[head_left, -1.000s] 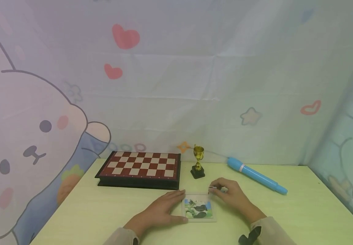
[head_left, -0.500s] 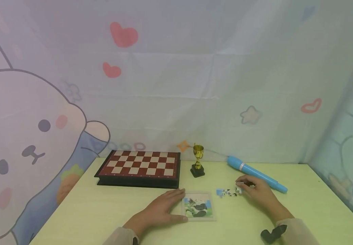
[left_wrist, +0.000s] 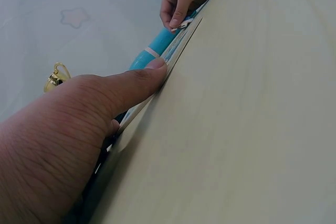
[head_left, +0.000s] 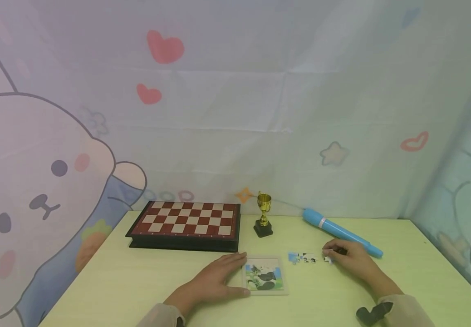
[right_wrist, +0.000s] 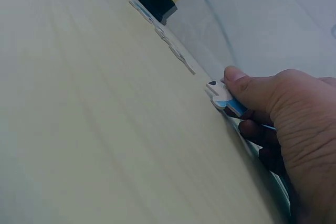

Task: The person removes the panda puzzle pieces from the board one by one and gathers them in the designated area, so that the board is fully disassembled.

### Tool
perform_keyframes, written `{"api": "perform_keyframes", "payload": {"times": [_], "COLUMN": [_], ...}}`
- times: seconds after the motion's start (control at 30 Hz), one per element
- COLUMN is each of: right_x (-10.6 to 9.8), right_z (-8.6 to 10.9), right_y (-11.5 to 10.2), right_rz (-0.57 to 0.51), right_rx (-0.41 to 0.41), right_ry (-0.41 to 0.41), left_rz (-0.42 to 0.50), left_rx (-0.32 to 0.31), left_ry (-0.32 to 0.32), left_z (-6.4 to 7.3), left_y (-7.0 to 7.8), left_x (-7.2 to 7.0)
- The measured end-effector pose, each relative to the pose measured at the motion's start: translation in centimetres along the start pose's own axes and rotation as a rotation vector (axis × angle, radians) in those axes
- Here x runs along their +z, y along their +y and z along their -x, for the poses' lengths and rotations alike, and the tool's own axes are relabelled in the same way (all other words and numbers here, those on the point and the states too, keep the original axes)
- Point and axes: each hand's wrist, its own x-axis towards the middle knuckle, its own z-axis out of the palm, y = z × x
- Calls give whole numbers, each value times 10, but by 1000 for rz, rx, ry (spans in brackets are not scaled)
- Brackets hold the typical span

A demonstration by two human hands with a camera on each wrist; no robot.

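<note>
While pinching a small white-and-blue jigsaw piece [right_wrist: 221,97] between thumb and curled fingers, right hand [head_left: 351,260] low on the pale yellow-green tabletop [head_left: 137,286], piece touching or almost touching the surface. Just to the inner side of that pinch, two more loose puzzle pieces [head_left: 302,257] flat in a short row. Close behind the knuckles, a long sky-blue plastic cylinder with a white band [head_left: 341,234], lying on its side. Further along past the loose pieces, a shallow square puzzle tray with a cartoon picture [head_left: 265,276], partly filled, flat on the table. Left hand [head_left: 215,281] relaxed and flat, straight fingers [left_wrist: 142,77] pressed along the tray's near-left edge, nothing grasped.

Beyond the tray, a small gold trophy cup on a black base [head_left: 264,217], upright. Beyond the left hand, a closed red-and-cream chessboard case with a dark rim [head_left: 186,225].

Risks, as a judgement only: grip on the piece shallow, at its edge, so a slip and a flip face-down likely with any loosening. Knuckles near the blue cylinder, so a backward nudge may well set it rolling. A careless sweep of the wrist toward the tray could scatter the two loose pieces. Easing of the left hand's pressure would leave the tray free to slide.
</note>
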Motion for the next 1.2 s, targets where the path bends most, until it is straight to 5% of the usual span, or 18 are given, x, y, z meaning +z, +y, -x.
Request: {"api": "perform_keyframes", "payload": {"times": [0.47,1.2], "right_x": [8,8], "right_z": [-3,-3], "right_y": [1,-4], "right_rz": [69,25], "right_rx": [-137,-136], "right_ry": [7,-44], "left_rz": [11,10], "left_rx": [-6,-9], "left_ry": [-6,-3], "left_z": [0,0], "left_y": [-2,0], "left_x": [1,1]}}
